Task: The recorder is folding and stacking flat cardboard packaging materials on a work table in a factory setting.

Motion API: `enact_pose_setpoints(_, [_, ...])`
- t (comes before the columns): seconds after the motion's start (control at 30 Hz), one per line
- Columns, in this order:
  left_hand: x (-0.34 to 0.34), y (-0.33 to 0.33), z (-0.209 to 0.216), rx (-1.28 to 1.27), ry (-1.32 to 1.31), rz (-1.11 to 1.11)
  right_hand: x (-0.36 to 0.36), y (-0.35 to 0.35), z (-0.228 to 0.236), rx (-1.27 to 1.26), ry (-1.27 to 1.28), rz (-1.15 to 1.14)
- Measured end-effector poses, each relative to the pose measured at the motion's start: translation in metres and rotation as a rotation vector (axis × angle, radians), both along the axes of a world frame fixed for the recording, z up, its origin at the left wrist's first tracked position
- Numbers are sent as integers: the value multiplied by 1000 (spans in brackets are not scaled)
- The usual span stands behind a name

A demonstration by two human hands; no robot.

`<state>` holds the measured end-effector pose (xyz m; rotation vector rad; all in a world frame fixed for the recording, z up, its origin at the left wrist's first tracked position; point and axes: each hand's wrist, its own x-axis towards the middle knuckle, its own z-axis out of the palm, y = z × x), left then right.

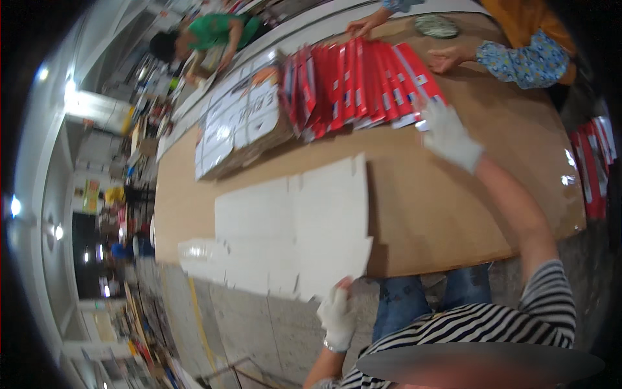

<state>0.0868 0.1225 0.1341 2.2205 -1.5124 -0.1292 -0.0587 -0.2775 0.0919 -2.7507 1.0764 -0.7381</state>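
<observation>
My left hand (pixel 337 318), in a white glove with a bare fingertip showing, pinches the near corner of a flat white cardboard sheet (pixel 295 227). The sheet has cut slots and flaps, and its near left part sticks out past the table edge. Farther right, my gloved right hand (pixel 450 136) reaches to the near end of a fanned row of red flat packages (pixel 363 81). Its fingers are somewhat blurred but look apart, at the last package on the right. Whether they touch it is hard to see.
Left of the red row lies a strapped stack of printed white cardboard (pixel 243 120). All this rests on a brown-covered table (pixel 453 220). Across it, a person's hand (pixel 450 58) in a flowered sleeve nears the packages, by a round patterned object (pixel 436 26). Someone in green (pixel 217 31) works far left.
</observation>
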Motion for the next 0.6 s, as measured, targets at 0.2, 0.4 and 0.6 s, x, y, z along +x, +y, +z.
enact_pose_setpoints(0.2, [-68, -15, 4, 75, 105, -321, -49, 228, 35, 98, -25, 795])
enact_pose_setpoints(0.4, [-44, -16, 0, 268, -39, -418, -174, 226, 8, 173, -121, 204])
enact_pose_setpoints(0.6, [-8, -44, -72, 136, -120, -573, -298, 231, -17, 509, -293, -43])
